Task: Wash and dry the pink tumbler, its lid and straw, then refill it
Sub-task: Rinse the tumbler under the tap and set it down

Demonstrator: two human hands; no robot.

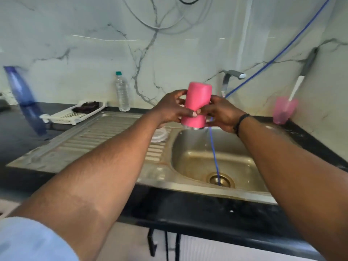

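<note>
Both grips, my left hand (169, 108) and right hand (220, 113), clasp one pink tumbler (196, 105), inverted over the sink (190, 147) at 12 o'clock, mouth down, dripping. At 3 o'clock, one pink cup (283, 112) holds a white utensil. At 9 o'clock, one clear lid (160, 135) lies on the surface.

1. A white marble-look wall (94, 44) with grey veins runs along the far side and turns at the right corner.
2. A black countertop (188, 208) holds a steel sink (197, 147).
3. Daylight reflects softly off the wall.
</note>
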